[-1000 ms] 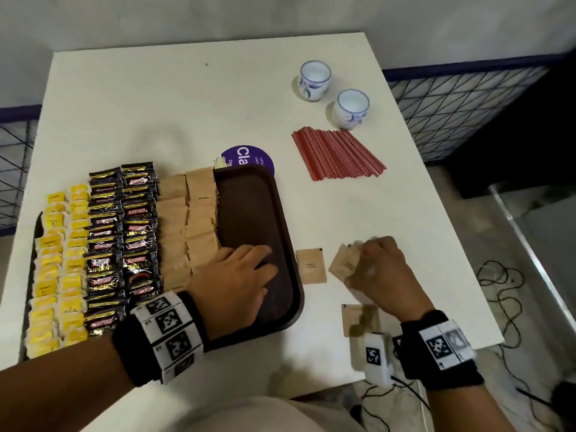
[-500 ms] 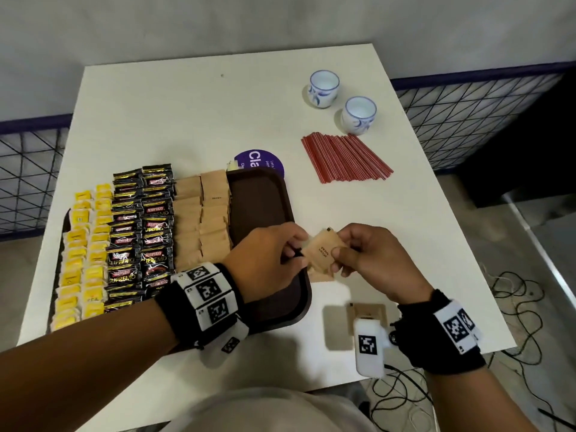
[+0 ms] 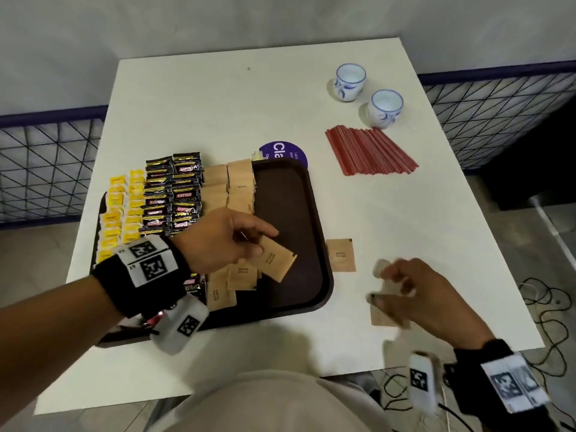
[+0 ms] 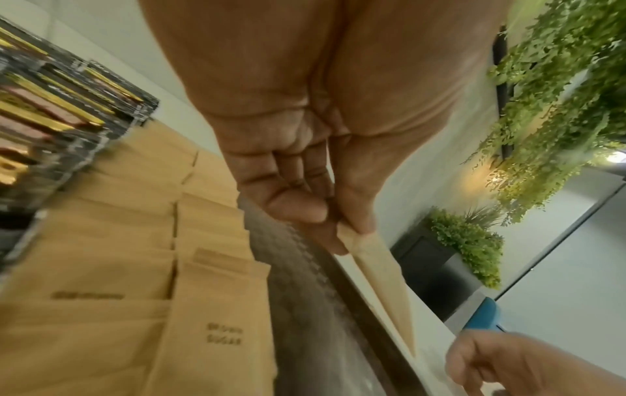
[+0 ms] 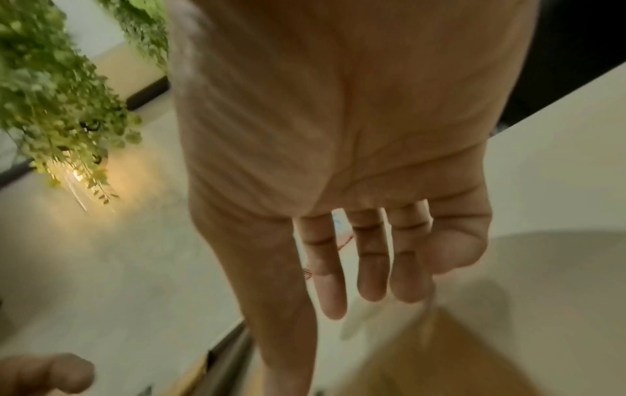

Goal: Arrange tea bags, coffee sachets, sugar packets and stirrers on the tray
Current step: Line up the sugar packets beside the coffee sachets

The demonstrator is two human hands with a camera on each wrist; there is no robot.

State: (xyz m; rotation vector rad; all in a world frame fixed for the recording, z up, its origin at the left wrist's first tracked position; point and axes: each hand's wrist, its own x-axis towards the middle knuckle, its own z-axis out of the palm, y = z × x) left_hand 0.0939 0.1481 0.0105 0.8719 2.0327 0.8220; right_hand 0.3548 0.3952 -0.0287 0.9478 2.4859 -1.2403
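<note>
My left hand (image 3: 258, 244) pinches one brown sugar packet (image 3: 276, 260) by its end, tilted above the dark brown tray (image 3: 324, 238). The left wrist view shows thumb and fingers (image 4: 294, 211) closed on that packet (image 4: 383, 276). On the tray lie rows of yellow tea bags (image 3: 124, 207), black coffee sachets (image 3: 173, 191) and sugar packets (image 3: 227, 188); its right part is bare. My right hand (image 3: 392, 285), blurred and with its fingers (image 5: 369, 268) straight, hovers empty over a sugar packet (image 3: 381, 319) on the table. Another loose packet (image 3: 340, 255) lies beside the tray. Red stirrers (image 3: 371, 151) lie in a bundle at the far right.
Two white and blue cups (image 3: 349, 82) (image 3: 385, 108) stand behind the stirrers. A purple round coaster (image 3: 280, 151) pokes out from under the tray's far edge. The white table (image 3: 202, 104) ends just right of my right hand, with cables on the floor there.
Half a second ago both hands held the sugar packet between them. Now my left hand alone carries it left over the tray, and my right hand has let go and dropped back toward the table.
</note>
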